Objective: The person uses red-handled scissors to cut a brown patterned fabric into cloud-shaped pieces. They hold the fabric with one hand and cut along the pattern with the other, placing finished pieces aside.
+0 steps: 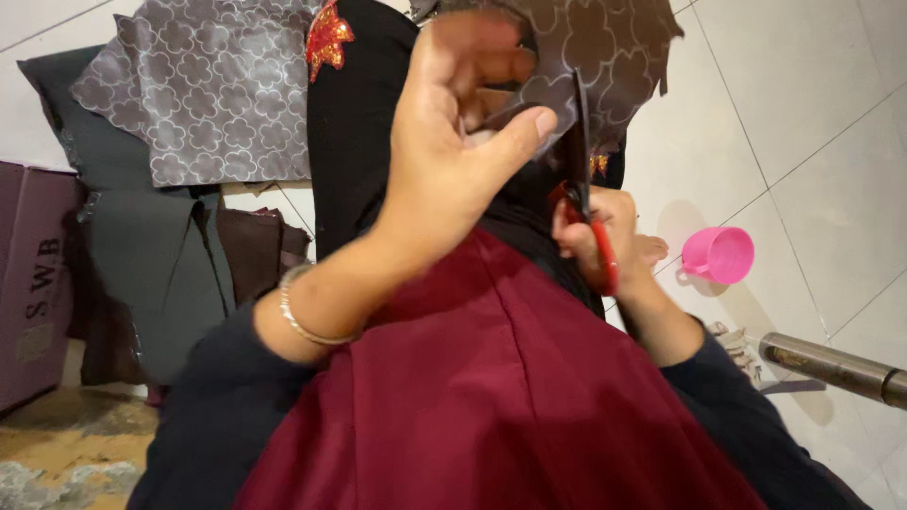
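My left hand (453, 142) is raised close to the camera, pinching a piece of grey fabric with a pale quatrefoil pattern (605, 57) between thumb and fingers. A thin bracelet circles that wrist. My right hand (605, 236) grips red-handled scissors (581, 179), whose dark blades point up along the edge of the held fabric. Black cloth (359, 132) with a red sequin patch hangs below the hands, and dark red cloth (491, 378) covers my lap.
More patterned grey fabric (208, 85) and dark cloth pieces (151, 255) lie on the white tiled floor at left. A maroon box (33, 283) stands at the far left. A pink plastic cup (720, 255) and a metal pipe (831, 366) lie at right.
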`<action>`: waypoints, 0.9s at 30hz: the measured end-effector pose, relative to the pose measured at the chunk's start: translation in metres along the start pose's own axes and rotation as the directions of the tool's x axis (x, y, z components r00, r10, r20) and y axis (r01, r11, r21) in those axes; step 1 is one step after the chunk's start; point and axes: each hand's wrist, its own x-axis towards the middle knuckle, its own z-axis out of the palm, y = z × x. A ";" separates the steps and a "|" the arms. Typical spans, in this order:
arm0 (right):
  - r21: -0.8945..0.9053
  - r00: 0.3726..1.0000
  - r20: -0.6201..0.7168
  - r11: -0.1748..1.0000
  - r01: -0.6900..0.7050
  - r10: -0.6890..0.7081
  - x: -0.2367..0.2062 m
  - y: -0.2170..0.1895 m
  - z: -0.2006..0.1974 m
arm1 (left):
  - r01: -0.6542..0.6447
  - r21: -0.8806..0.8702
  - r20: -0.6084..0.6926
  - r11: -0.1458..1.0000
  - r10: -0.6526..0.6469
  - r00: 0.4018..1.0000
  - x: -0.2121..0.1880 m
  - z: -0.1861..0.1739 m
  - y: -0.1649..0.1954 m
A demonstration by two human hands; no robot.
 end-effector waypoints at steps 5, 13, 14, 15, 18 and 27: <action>-0.053 0.999 -0.048 0.998 -0.015 0.012 0.007 -0.012 0.029 | -0.181 -0.083 -0.157 0.980 0.167 0.973 -0.019 0.005 -0.035; -0.148 0.996 -0.055 0.987 0.066 -0.075 0.008 -0.025 0.024 | -0.078 -0.044 -0.099 0.996 0.073 0.992 -0.017 0.000 -0.012; -0.135 0.998 -0.053 0.990 0.037 -0.045 0.006 -0.026 0.023 | -0.064 -0.043 -0.087 0.997 0.060 0.994 -0.018 -0.001 -0.008; -0.133 0.997 -0.064 0.990 0.042 -0.051 0.004 -0.027 0.022 | -0.068 -0.032 -0.076 0.997 0.065 0.995 -0.017 -0.001 -0.005; -0.116 0.994 -0.091 0.992 0.056 -0.066 0.001 -0.027 0.020 | -0.097 0.014 -0.049 0.995 0.098 0.994 -0.019 -0.001 0.000; -0.035 0.994 -0.105 0.999 -0.009 0.005 -0.003 -0.029 0.014 | -0.118 0.133 -0.018 0.984 0.122 0.992 -0.020 -0.003 0.006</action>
